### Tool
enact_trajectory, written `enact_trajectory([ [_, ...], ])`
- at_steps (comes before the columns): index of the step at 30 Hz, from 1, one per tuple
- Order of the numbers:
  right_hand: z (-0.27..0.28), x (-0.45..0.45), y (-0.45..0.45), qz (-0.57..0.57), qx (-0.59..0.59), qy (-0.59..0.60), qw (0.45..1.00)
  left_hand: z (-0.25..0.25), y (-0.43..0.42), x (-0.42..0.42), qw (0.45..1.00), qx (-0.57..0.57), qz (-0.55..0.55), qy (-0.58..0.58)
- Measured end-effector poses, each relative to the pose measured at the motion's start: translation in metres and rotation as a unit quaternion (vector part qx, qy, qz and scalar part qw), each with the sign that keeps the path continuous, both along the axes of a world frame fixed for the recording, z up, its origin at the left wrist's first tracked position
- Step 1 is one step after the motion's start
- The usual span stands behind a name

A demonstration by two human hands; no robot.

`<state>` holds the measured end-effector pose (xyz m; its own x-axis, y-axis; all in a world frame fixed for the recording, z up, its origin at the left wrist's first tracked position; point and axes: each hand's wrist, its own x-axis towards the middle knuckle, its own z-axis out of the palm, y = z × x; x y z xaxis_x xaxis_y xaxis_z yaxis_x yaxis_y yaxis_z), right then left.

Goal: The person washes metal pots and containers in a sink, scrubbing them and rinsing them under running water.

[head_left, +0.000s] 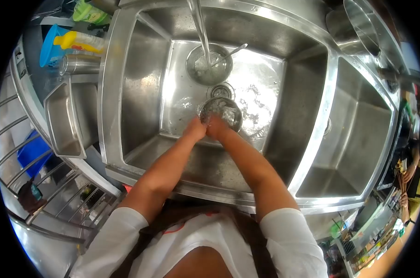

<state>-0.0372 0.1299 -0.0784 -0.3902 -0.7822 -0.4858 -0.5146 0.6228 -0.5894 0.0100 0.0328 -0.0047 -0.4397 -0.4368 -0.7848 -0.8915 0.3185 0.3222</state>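
Observation:
Both my hands are down in the large metal sink basin, at a round metal bowl point(233, 109) that has water in it. My left hand point(197, 127) is at the bowl's left rim, its fingers mostly hidden. Inside the bowl's near left part is my right hand point(215, 124), its fingers blurred by water and glare. Beyond the drain point(221, 91), a second round bowl point(196, 69) stands under a running stream of water point(203, 34), with a spoon handle point(235, 49) leaning out over its right rim.
A second basin point(353, 134) adjoins on the right, with a large metal pot point(351, 32) behind it. On the left are a yellow bottle point(82, 41), a metal cup point(80, 64) and a rectangular metal pan point(64, 123). Another person's hands point(406, 185) show at the far right.

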Motion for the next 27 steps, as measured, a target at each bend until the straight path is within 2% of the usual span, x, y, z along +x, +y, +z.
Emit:
enact_trajectory([
  [1,0.011,0.000,0.003,0.000,0.000,-0.002,1.000,-0.009,-0.004,0.007,1.000,0.000,0.000,-0.002],
  [3,0.039,-0.012,0.012,0.205,0.128,-0.143,0.960,-0.029,-0.017,0.018,0.999,0.016,-0.014,-0.030],
  [4,0.057,-0.013,0.017,0.206,0.128,-0.138,0.960,-0.018,-0.020,0.016,0.999,0.015,-0.013,-0.025],
  [6,0.089,-0.009,0.033,0.181,0.052,0.023,0.982,0.002,-0.022,0.013,1.000,0.013,-0.020,-0.004],
  [7,0.083,-0.006,0.041,0.186,0.052,0.030,0.981,0.001,-0.023,0.018,1.000,0.012,-0.016,0.002],
  [9,0.069,-0.007,0.044,0.306,0.105,0.189,0.927,0.003,-0.026,0.021,0.998,-0.001,-0.063,-0.025],
  [10,0.069,-0.009,0.042,0.306,0.102,0.195,0.926,0.007,-0.027,0.021,0.998,-0.006,-0.062,-0.021],
  [12,0.075,-0.004,0.041,0.321,0.097,0.106,0.936,0.019,-0.022,0.029,0.988,-0.145,-0.049,0.021],
  [13,0.103,-0.009,0.033,0.259,0.093,0.045,0.960,0.038,-0.025,0.030,0.988,-0.146,-0.048,0.021],
  [14,0.104,-0.012,0.034,0.258,0.093,0.049,0.960,0.058,-0.029,0.027,0.998,-0.054,0.011,0.039],
  [15,0.106,-0.020,0.034,0.149,0.038,-0.049,0.987,0.071,-0.034,0.023,0.995,0.038,0.068,0.061],
  [16,0.108,-0.027,0.036,0.039,-0.019,-0.145,0.989,0.070,-0.038,0.027,0.995,0.037,0.068,0.070],
  [17,0.111,-0.034,0.039,-0.027,-0.028,-0.262,0.964,0.066,-0.041,0.036,0.988,0.029,0.094,0.121],
  [18,0.121,-0.037,0.042,-0.022,-0.029,-0.257,0.966,0.065,-0.042,0.043,0.978,0.020,0.121,0.168],
  [20,0.144,-0.040,0.048,-0.109,-0.019,-0.382,0.917,0.089,-0.044,0.047,0.967,0.033,0.173,0.181],
  [22,0.161,-0.047,0.048,-0.090,-0.014,-0.393,0.915,0.109,-0.044,0.053,0.954,0.047,0.223,0.194],
  [24,0.187,-0.052,0.051,-0.322,-0.014,-0.544,0.775,0.121,-0.045,0.055,0.927,0.084,0.299,0.209],
  [25,0.175,-0.055,0.055,-0.330,-0.048,-0.584,0.740,0.125,-0.045,0.058,0.926,0.083,0.299,0.217],
  [26,0.174,-0.057,0.055,-0.327,-0.054,-0.579,0.745,0.128,-0.046,0.062,0.917,0.100,0.314,0.224],
  [27,0.178,-0.059,0.053,-0.343,-0.096,-0.591,0.724,0.132,-0.047,0.064,0.908,0.116,0.329,0.232],
])
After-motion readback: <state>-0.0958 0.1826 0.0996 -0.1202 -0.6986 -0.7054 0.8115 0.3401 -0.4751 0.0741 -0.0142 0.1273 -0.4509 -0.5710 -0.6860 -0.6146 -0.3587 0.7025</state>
